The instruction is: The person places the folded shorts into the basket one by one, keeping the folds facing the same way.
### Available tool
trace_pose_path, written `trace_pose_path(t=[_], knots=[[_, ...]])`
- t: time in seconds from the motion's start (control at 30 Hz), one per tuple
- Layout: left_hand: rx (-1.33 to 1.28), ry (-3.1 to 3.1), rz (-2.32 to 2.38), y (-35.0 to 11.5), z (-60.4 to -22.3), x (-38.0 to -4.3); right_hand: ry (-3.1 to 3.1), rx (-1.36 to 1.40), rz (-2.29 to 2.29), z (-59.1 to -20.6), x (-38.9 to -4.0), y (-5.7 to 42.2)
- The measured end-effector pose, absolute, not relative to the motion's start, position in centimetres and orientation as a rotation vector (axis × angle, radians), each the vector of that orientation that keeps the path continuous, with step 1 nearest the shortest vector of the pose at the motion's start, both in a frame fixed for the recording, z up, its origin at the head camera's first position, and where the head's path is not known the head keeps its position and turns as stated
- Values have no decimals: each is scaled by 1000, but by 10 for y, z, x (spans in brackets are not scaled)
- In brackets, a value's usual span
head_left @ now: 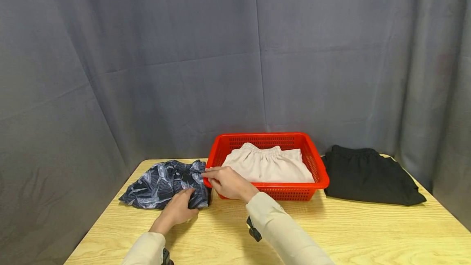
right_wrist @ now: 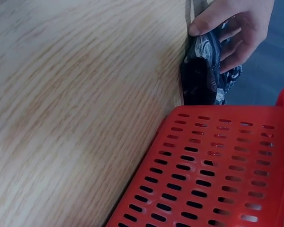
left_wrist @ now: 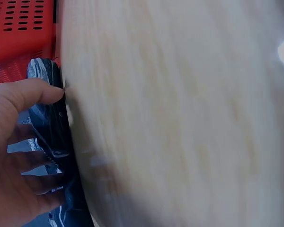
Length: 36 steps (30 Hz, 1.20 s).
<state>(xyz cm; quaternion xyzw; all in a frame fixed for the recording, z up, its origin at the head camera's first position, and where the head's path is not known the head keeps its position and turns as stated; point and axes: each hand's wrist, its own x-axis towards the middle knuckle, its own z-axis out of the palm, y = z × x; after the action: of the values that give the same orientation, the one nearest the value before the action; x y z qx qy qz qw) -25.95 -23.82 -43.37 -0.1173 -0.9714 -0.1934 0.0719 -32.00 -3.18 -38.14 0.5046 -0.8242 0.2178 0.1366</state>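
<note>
A dark navy garment with a white leaf-like print (head_left: 156, 183) lies flat on the table, left of a red plastic basket (head_left: 288, 192). My left hand (head_left: 179, 209) rests at its front right part. In the left wrist view, the thumb (left_wrist: 49, 93) lies along the garment's front edge, with the other fingers spread over its top. My right hand (head_left: 229, 182) is at the basket's front left corner, its straight fingers reaching over the rim toward the printed garment. Inside the basket lies a cream garment with a gathered waistband (head_left: 266, 165). The right wrist view mostly shows the basket's slotted side (right_wrist: 203, 165).
Right of the basket lies a black garment with an elastic waistband (head_left: 368, 177), spread on the wooden table (head_left: 368, 232). Grey curtains (head_left: 184, 72) hang behind the table and at both sides. The printed garment's right edge is close against the basket.
</note>
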Motion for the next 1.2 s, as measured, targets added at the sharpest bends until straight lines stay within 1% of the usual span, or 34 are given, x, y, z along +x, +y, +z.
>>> trace_pose_path(t=[0.2, 0.5, 0.87, 1.2], knots=[[-356, -2940, -531, -235, -434, -264, -2428, 1447, 682, -379, -321, -30], [-475, -2901, -350, -236, -435, -266, -2434, 1453, 698, -379, -320, -30], [-448, -2994, -350, -234, -431, -269, -2436, 1453, 725, -380, -322, -28], [-506, -2978, -330, -237, -427, -266, -2444, 1444, 732, -379, -321, -28]])
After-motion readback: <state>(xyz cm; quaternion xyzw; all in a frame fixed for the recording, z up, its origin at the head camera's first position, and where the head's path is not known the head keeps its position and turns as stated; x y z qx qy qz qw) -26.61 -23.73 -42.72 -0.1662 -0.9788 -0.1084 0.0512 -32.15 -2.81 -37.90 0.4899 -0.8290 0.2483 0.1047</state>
